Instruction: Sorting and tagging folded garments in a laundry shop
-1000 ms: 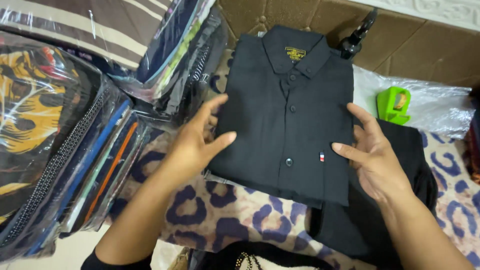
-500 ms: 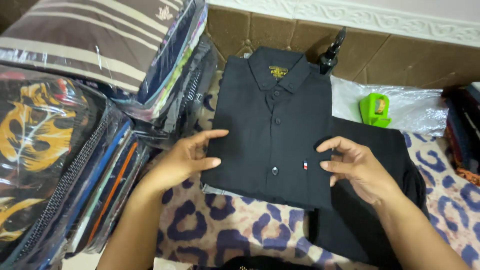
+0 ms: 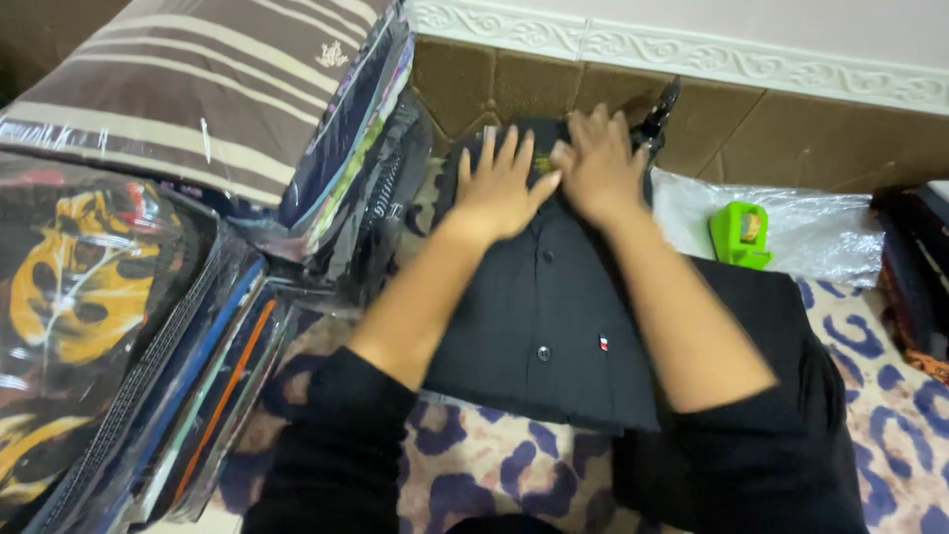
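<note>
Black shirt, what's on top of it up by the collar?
Both hands lie flat on the folded black shirt: left hand, right hand, side by side. They cover the collar and its label, so those cannot be seen.

Shirt [image 3: 554,326]: black, small red-white-blue tab. Blanket [image 3: 474,465]: beige, purple leopard spots. Far-left pack [image 3: 198,89]: brown-cream stripes. Near-left pack [image 3: 69,267]: black, yellow leaves. Dispenser [image 3: 739,235]: green.
</note>
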